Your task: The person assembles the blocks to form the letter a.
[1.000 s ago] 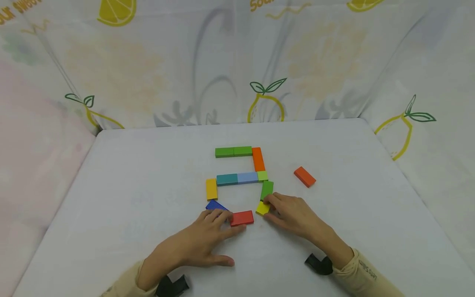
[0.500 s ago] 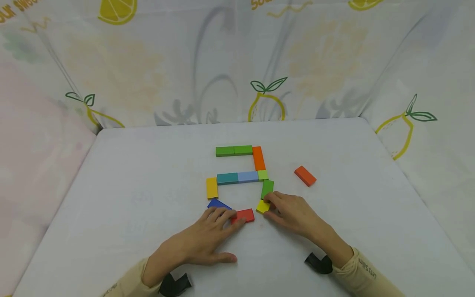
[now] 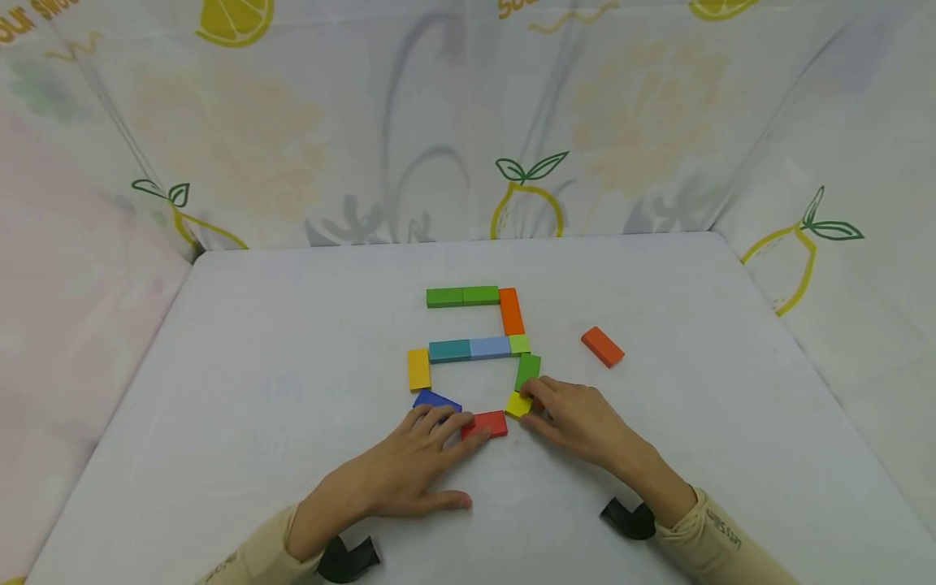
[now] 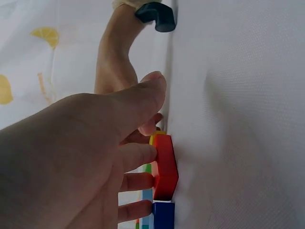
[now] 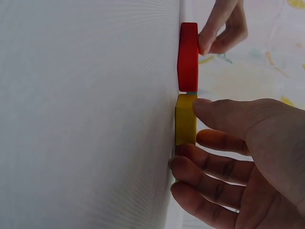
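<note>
My left hand [image 3: 398, 473] lies with outstretched fingers on the tops of a red block [image 3: 491, 423] and a blue block [image 3: 437, 400], its thumb held apart. In the left wrist view the fingertips touch the red block [image 4: 164, 167] and reach the blue block [image 4: 163, 215]. My right hand [image 3: 582, 418] pinches a small yellow block [image 3: 517, 405] between thumb and curled fingers. The right wrist view has the thumb on top of the yellow block [image 5: 186, 119], close to the red one. A green block [image 3: 528, 372] touches the yellow block's far side.
Beyond the hands, a yellow-orange block [image 3: 419, 369], a teal block [image 3: 449, 351], a light blue block [image 3: 489, 348], a lime block [image 3: 518, 344], an orange block [image 3: 511, 311] and green blocks [image 3: 462, 296] form a figure. A loose orange-red block [image 3: 603, 347] lies right on the white table [image 3: 219, 366].
My left hand has shifted slightly right, its index finger now on the red block. The red and blue blocks have slid right, nearer the yellow one. My right hand stays nearly still.
</note>
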The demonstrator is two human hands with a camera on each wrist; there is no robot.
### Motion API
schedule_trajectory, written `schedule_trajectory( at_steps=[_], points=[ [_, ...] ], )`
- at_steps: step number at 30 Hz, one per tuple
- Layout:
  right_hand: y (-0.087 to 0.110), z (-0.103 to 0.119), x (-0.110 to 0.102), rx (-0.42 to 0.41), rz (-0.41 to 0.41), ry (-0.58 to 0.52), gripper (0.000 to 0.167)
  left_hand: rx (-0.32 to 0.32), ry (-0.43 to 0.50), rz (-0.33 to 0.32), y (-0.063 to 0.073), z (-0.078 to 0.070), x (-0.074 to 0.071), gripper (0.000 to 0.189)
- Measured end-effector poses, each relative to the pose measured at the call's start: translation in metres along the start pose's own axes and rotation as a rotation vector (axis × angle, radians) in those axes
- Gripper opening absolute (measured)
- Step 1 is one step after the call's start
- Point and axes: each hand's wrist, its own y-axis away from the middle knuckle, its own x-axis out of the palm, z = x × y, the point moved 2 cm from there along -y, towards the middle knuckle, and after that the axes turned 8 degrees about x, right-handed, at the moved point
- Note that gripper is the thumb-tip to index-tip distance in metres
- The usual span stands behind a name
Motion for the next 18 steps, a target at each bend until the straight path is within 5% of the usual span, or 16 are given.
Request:
schedule_trajectory(
  at_steps=[10,14,18],
  points=[
    [-0.001,-0.003,0.000,0.001,0.013,-0.076,0.032,0.042,-0.009,-0.047,-0.003,0.007,0.000,0.068],
    [-0.003,-0.011,-0.002,0.062,0.043,-0.187,0.032,0.077,0.054,-0.141,0.000,0.022,-0.011,0.067],
    [-0.007,-0.026,-0.008,0.132,-0.022,-0.232,0.031,0.061,0.127,-0.286,0.006,0.055,-0.019,0.060]
  ],
)
